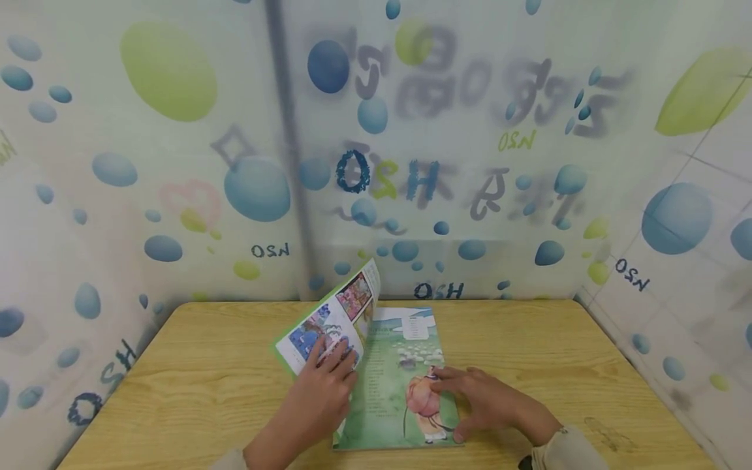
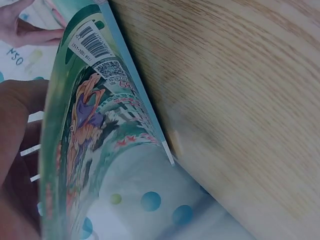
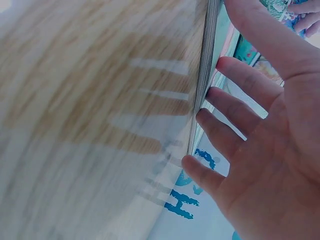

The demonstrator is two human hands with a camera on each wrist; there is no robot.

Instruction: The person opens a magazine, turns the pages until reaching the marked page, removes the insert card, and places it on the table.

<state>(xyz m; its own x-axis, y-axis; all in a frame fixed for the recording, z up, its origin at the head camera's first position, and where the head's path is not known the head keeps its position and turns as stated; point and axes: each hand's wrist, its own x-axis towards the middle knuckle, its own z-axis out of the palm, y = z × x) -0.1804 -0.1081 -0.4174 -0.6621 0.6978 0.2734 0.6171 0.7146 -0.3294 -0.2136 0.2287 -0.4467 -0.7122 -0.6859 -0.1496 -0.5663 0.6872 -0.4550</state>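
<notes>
An illustrated magazine [image 1: 382, 385] lies open on the wooden table. Its right page shows a green scene with a figure in pink and a flock of white shapes. On the left, a raised leaf [image 1: 357, 301] with colourful pictures slants upward. My left hand [image 1: 323, 398] rests spread fingers against that leaf's pictured side. In the left wrist view, the curved outer cover [image 2: 85, 115] with a barcode hides those fingertips. My right hand [image 1: 496, 401] touches the right page's edge with loosely extended fingers. The right wrist view shows its fingertips along the page edges [image 3: 204, 65].
Bare wood of the table [image 1: 529, 339] surrounds the magazine. A pale curtain [image 1: 499, 215] with blue and green spots and lettering hangs behind the table and along both sides. A dark band [image 1: 525, 462] circles the right wrist at the sleeve.
</notes>
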